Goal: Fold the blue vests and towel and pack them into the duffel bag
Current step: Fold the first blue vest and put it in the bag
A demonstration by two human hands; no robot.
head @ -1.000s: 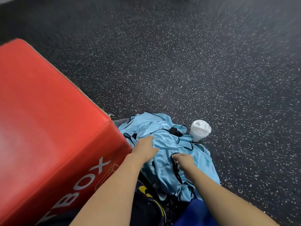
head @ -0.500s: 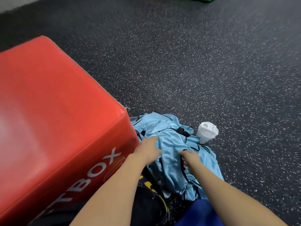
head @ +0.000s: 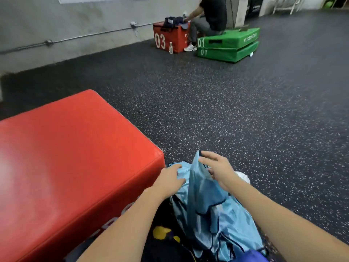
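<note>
A crumpled pile of light blue vests (head: 222, 220) with dark trim lies on the floor just right of the red box. My right hand (head: 217, 168) pinches one vest (head: 196, 178) by its upper edge and holds it lifted above the pile. My left hand (head: 170, 178) rests on the pile's left side with relaxed fingers. A dark bag (head: 166, 244) with a yellow mark lies under my left forearm, partly hidden. A deeper blue cloth (head: 254, 256) peeks in at the bottom edge.
A big red padded box (head: 66, 157) fills the left. A white bottle lid (head: 243, 177) shows behind my right wrist. Far back, a person (head: 209, 17) sits on green boxes (head: 228, 44) beside a red box marked 03 (head: 168, 37). Speckled dark floor (head: 245, 120) lies between.
My head has tilted up, bringing the far wall into view. My right hand has risen, pulling one vest up from the pile. My left hand stays on the pile.
</note>
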